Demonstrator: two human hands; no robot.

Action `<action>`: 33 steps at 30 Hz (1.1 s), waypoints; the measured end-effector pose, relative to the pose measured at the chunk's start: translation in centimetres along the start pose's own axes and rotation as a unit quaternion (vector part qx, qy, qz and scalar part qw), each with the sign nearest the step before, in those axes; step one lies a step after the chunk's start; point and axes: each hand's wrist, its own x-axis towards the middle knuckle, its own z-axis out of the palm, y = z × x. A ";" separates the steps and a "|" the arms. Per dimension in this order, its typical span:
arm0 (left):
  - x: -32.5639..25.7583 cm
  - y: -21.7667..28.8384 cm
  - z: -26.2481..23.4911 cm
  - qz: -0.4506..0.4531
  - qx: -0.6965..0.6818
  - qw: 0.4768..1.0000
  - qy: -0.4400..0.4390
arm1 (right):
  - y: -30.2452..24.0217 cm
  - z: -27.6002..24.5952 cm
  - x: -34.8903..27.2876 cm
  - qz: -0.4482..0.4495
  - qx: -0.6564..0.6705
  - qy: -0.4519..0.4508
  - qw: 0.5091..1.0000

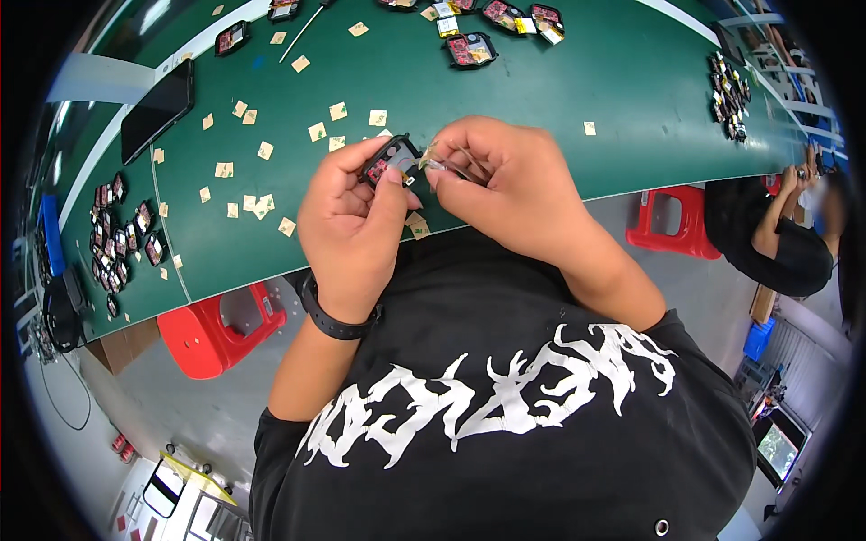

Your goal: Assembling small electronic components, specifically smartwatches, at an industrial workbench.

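Observation:
My left hand is closed round a small black device housing, thumb on its near side. A red circuit board and a grey part show inside its open face. My right hand is closed on thin metal tweezers, just right of the housing. Close to the fingertips is a small pale piece of adhesive backing; whether the tweezers or the fingers grip it is too small to tell. Another beige square lies at the table edge below my hands.
Beige squares lie scattered over the green table. Groups of open housings are at the left, far side and right. A black tablet-like panel and screwdriver lie at upper left. Red stools stand below; another person sits right.

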 end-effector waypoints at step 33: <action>-0.7 -0.5 -1.3 0.032 -0.037 0.996 -0.071 | 1.4 0.8 2.1 0.093 0.166 -0.011 0.982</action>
